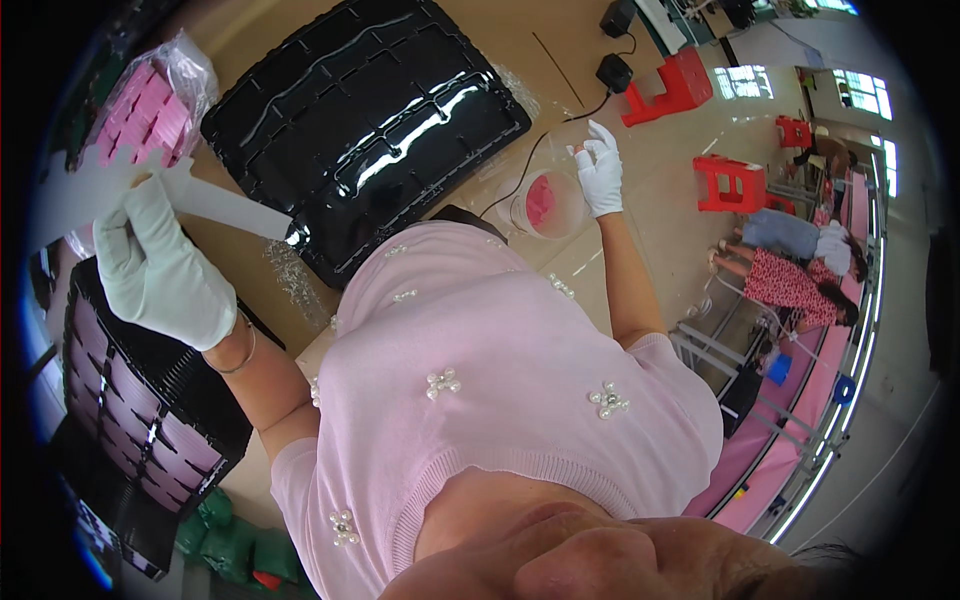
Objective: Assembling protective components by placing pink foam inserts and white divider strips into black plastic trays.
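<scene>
So my left hand [165, 270] has the notched white strip [235, 207] pinched up by my fingers, glove on. The strip sticks out past that hand on both sides, and its right end sits over the corner of the glossy black tray [370, 130]. Can't tell if it's actually touching.

My right hand [602, 180] looks empty: fingers loosely bent, nothing in them that I can see, hanging by the pail [573, 213] with pink stuff in it.

My two cents: one hand on a piece that long probably lets the far end wag, so I'd bring the free hand over to steady it. Pinch light too. It looks thin, and I reckon those teeth would bend if squeezed. Also watch the bag of pink pieces [150, 115] just beyond my left hand, since a tooth could snag that loose plastic.
</scene>
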The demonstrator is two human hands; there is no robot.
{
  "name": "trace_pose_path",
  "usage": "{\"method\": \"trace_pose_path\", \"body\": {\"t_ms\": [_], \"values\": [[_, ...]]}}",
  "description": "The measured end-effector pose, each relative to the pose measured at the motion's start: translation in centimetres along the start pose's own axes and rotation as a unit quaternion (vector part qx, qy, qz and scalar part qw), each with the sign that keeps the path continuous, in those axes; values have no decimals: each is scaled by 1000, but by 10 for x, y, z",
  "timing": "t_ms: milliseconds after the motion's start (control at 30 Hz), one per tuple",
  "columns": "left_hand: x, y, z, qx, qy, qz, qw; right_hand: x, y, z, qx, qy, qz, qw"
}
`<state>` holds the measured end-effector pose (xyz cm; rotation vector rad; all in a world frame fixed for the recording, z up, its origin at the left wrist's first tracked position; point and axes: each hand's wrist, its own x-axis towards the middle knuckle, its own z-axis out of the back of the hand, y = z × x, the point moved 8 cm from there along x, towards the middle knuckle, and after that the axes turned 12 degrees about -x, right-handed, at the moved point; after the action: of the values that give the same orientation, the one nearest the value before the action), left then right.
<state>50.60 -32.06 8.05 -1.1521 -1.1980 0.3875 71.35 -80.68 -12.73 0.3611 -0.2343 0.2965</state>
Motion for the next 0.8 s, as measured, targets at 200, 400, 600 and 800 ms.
{"method": "trace_pose_path", "body": {"t_ms": [200,400,600,800], "values": [[10,14,8,43,-16,-14,999,-77,-168,11,-29,82,-299,950],[5,1,6,38,-22,-21,999,-90,-182,34,-252,-47,-246,935],[5,1,11,-25,10,7,1000,-17,-112,15,-271,140,-241,921],[21,2,49,5,-10,-20,1000,107,75,-28,94,12,-63,993]]}}
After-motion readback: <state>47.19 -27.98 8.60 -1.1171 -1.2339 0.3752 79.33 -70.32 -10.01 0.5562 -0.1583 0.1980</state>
